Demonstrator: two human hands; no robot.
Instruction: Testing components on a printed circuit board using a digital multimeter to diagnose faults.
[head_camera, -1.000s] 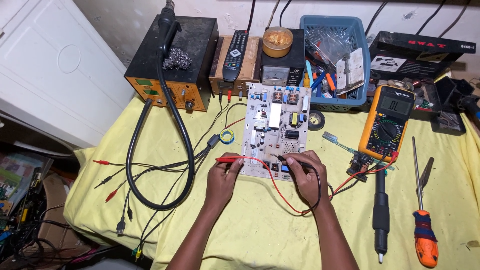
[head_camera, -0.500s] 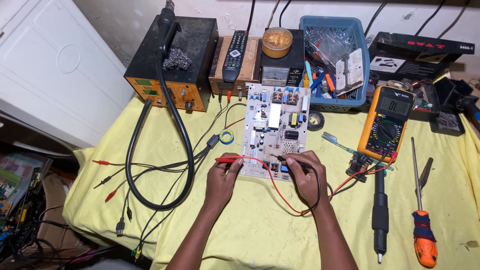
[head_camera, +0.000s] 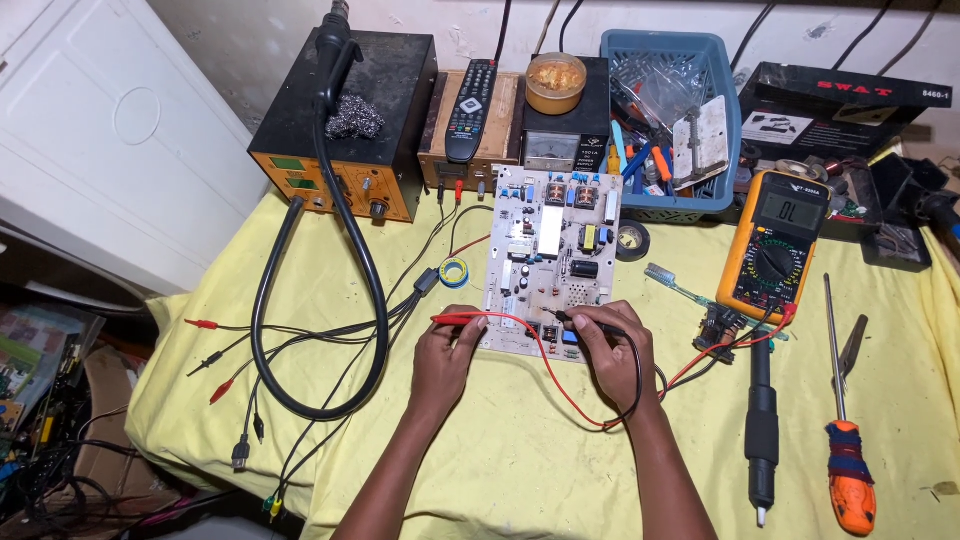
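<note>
Yellow cloth over tabletop (head_camera: 520, 450), white power-supply circuit board (head_camera: 552, 255) lying flat at centre, component side up. Left hand (head_camera: 443, 360) pinched shut on red probe (head_camera: 470, 319), held near-horizontal, tip at board's lower left edge. Right hand (head_camera: 612, 352) closed on black probe (head_camera: 568, 317), tip down on lower edge of board near small blue parts. Hands apart, one at each side of board's near end. Red lead (head_camera: 545, 365) and black lead looping off to orange-cased digital multimeter (head_camera: 775, 245), propped right of board, display lit with an over-range style reading, dial turned off its top position. Judgement: probing underway, both tips placed, meter live; only the near edge of board being touched, upper section with transformer and capacitors not under the probes at this moment. Exact pads contacted too small to tell. Around it: hot-air rework station (head_camera: 345, 125) back left with black hose looping down across cloth, steel wool on top, remote control (head_camera: 470, 95) on wooden box, blue basket (head_camera: 672, 110) of odds behind board, toothbrush (head_camera: 675, 283) between board and meter, black soldering iron (head_camera: 762, 430) and orange-handled screwdriver (head_camera: 848, 440) lying idle at right, well apart from hands.
</note>
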